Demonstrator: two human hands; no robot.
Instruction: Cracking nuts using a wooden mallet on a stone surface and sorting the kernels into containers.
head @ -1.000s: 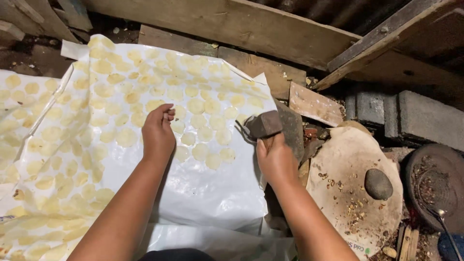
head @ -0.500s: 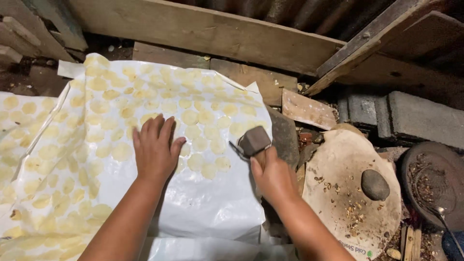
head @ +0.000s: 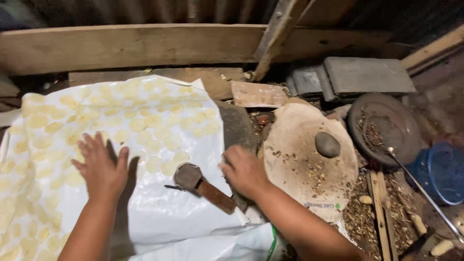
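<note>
A broad wooden plank (head: 145, 46) is running along the back; a slanted beam (head: 273, 36) is leaning over it; grey concrete slabs (head: 357, 77) are lying in dim light; debris is littering the dirt floor (head: 357, 217).

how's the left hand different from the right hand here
The left hand lies flat, fingers spread, on the white sheet among the pale yellow discs; the right hand is curled at the sheet's edge, beside the round board. The left hand touches no tool, while the right hand sits at the handle end of the flat-headed tool; whether it grips it is unclear. Both are bare.
</note>
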